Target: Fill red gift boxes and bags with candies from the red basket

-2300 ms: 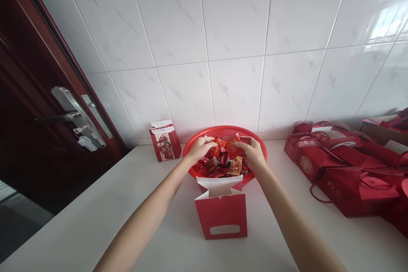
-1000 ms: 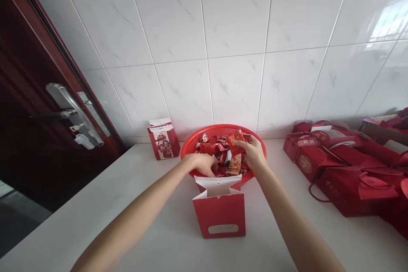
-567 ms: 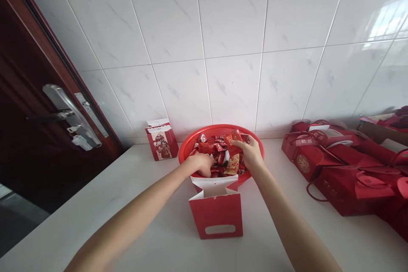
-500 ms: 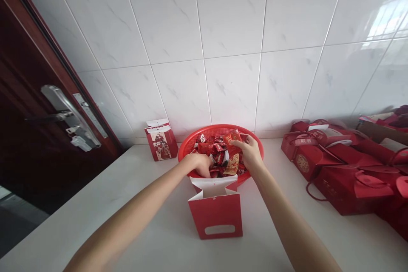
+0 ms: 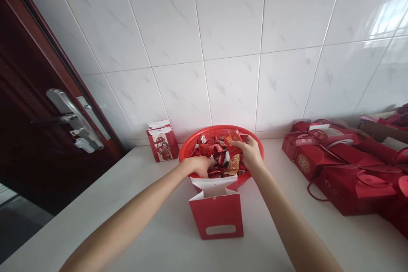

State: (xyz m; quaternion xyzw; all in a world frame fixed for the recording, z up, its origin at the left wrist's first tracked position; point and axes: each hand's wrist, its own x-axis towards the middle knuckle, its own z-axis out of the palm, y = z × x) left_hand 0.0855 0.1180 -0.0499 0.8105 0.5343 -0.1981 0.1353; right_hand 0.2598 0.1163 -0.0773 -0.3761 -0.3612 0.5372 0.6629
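A red plastic basket (image 5: 191, 141) full of wrapped candies (image 5: 219, 148) stands against the tiled wall. My right hand (image 5: 251, 153), at the basket's right side, pinches a red candy packet (image 5: 233, 141) above the pile. My left hand (image 5: 200, 165) reaches in over the left front rim, its fingertips down among the candies; what they grip, if anything, is hidden. In front of the basket a red paper box (image 5: 216, 216) stands upright with its top open and its white inside showing.
Another red box (image 5: 163, 146) with a printed figure stands left of the basket. Several closed red boxes with handles (image 5: 353, 187) crowd the right side of the white tabletop (image 5: 153, 229). At the left is a dark door (image 5: 28, 93) with a metal handle (image 5: 75, 119).
My left hand has shifted slightly within the candies, its wrist a little lower. My right hand still holds the red packet in nearly the same place. The view has moved slightly.
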